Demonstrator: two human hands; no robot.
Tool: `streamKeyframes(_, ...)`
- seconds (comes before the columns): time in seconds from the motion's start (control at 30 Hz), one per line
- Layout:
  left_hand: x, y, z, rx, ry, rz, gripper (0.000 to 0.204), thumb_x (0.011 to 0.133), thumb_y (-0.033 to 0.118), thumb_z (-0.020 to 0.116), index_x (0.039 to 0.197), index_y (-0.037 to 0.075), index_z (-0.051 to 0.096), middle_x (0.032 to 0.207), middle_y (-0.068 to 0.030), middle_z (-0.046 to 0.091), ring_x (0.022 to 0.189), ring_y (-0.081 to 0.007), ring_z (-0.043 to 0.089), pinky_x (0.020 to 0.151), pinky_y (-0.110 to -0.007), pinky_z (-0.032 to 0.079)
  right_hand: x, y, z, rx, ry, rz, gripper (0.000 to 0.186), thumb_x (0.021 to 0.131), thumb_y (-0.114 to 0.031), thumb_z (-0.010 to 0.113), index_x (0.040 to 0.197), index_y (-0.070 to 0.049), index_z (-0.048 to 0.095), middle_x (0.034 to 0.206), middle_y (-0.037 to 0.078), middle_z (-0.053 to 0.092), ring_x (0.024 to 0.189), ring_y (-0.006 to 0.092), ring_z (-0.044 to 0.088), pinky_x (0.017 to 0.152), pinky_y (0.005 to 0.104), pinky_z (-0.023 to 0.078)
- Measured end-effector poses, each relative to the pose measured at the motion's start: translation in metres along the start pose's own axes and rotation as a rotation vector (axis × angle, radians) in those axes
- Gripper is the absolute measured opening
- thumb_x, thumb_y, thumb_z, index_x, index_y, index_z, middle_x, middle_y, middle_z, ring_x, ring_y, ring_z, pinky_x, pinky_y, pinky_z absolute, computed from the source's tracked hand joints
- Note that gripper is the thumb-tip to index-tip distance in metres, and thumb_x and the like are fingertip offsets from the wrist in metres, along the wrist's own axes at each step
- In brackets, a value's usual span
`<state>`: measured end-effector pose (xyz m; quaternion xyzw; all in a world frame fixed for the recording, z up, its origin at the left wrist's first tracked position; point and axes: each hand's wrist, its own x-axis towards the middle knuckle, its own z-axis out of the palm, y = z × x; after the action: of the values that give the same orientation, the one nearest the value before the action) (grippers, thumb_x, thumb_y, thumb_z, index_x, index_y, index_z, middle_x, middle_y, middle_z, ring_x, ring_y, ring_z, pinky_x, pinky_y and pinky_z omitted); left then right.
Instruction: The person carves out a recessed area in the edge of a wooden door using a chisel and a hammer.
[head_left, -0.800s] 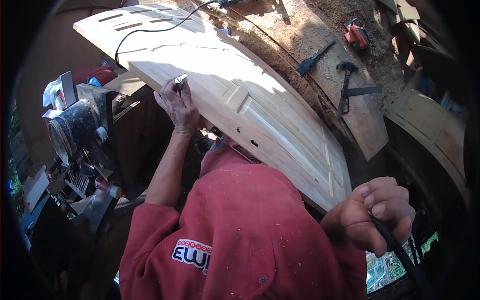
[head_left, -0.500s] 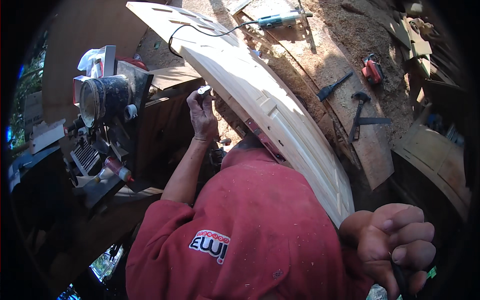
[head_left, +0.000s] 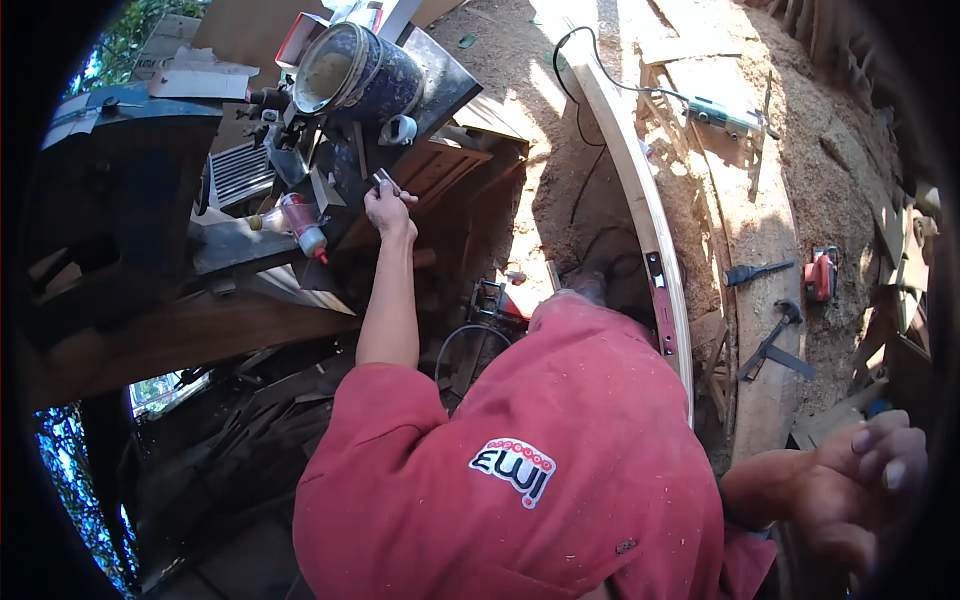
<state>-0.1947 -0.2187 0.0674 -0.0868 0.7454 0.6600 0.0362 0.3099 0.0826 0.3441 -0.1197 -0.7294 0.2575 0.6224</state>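
Note:
My left hand (head_left: pixel 388 213) is closed round a small shiny metal cylinder (head_left: pixel 385 180), its end poking out past the fingers. It is near the cluttered workbench, just below a paint-stained blue bucket (head_left: pixel 385 80). My right hand (head_left: pixel 865 490) is raised at the lower right with its fingers curled; whatever it may hold is hidden. Between the arms, a pale wooden door (head_left: pixel 640 215) stands on edge, its narrow side towards me. A reddish metal strip with dark openings (head_left: pixel 662 315) is set into that edge.
The bench holds a glue bottle (head_left: pixel 303 228), a white roll (head_left: pixel 398 130) and a slatted metal piece (head_left: pixel 240 175). Beyond the door are a corded green power tool (head_left: pixel 720 115), a hammer (head_left: pixel 788 312), a dark chisel-like tool (head_left: pixel 757 272) and a red tool (head_left: pixel 821 274) amid wood shavings.
My view has swung left towards the bench. My left hand has gone from beside the door to the bench, still holding the metal cylinder. My right hand has turned, its fingers looser.

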Motion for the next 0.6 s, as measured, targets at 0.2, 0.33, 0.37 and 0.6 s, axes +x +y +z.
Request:
streamKeyframes(0.2,0.089,0.021,-0.031,0.064,0.187,-0.039,0.018,0.101,0.019,0.057,0.111,0.004,0.058,0.07,-0.0019,0.055,0.049,-0.0118,0.051,0.042,-0.026,0.046,-0.101,0.072,0.051,-0.082,-0.545,0.941,0.025,0.096,-0.009,0.065,0.12,-0.001,0.067,0.091,0.005,0.064,0.08,0.0119,0.059,0.075,0.0252,0.048)
streamKeyframes(0.33,0.172,0.001,-0.052,0.25,0.182,0.025,0.016,0.098,0.017,0.058,0.088,0.006,0.065,0.058,-0.0012,0.052,0.041,-0.0125,0.046,0.038,-0.029,0.033,-0.189,0.111,0.045,-0.134,-0.82,1.258,0.03,0.096,-0.023,0.065,0.111,0.001,0.071,0.102,0.014,0.071,0.091,0.0215,0.068,0.082,0.0336,0.052)
streamKeyframes(0.37,0.196,0.01,-0.059,0.368,0.203,0.031,0.02,0.098,0.02,0.059,0.09,0.004,0.068,0.064,-0.0038,0.058,0.045,-0.0138,0.051,0.041,-0.03,0.038,-0.202,0.111,0.045,-0.167,-0.899,1.226,0.033,0.095,-0.027,0.064,0.11,0.001,0.071,0.103,0.015,0.072,0.094,0.0246,0.069,0.085,0.036,0.053)
streamKeyframes(0.6,0.218,-0.032,-0.02,1.091,0.207,0.098,0.036,0.094,0.026,0.054,0.106,-0.003,0.073,0.102,-0.0186,0.074,0.094,-0.0323,0.071,0.081,-0.044,0.052,-0.259,0.099,0.02,-0.174,-0.883,1.419,0.04,0.092,-0.036,0.064,0.112,-0.002,0.073,0.112,0.019,0.07,0.109,0.0307,0.065,0.097,0.0382,0.048)
